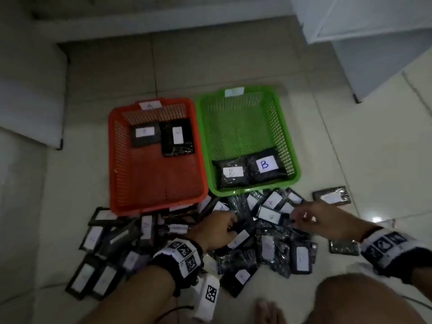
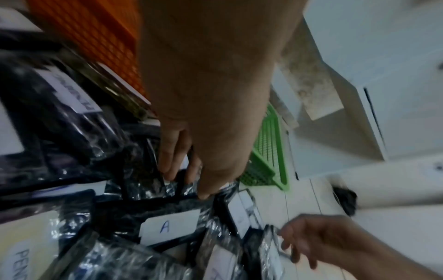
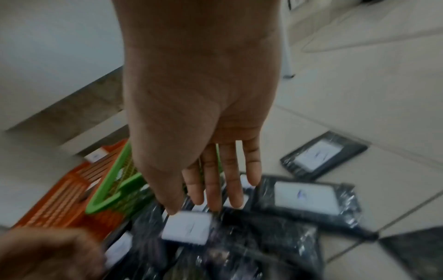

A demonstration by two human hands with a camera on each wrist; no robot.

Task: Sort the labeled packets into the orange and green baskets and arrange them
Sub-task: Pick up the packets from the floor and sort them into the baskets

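While the person sits on the tiled floor (image 1: 350,141), a heap of black packets (image 1: 264,244) with white labels spreads in front of the knees, from the far left of the head view to the right. At the left, the orange basket (image 1: 117,160) stands on the floor, its near rim resting over the top of the heap; two packets lie flat side by side at its far end. Just right of it, touching along the side, stands the green basket (image 1: 292,146), with two packets marked B (image 1: 265,166) lying at its near end. The left hand (image 1: 216,230) reaches down into the middle of the heap, below the gap between the baskets; its fingers (image 2: 171,157) are curled into the packets, but whether they have pinched one cannot be told through the blur. A packet marked A (image 2: 167,227) lies just beside that hand, nearer the person. The right hand (image 3: 203,117) hovers over the right part of the heap with its fingers (image 3: 230,174) straight and spread, holding nothing. Further right, a single packet (image 1: 332,195) lies apart on the floor.
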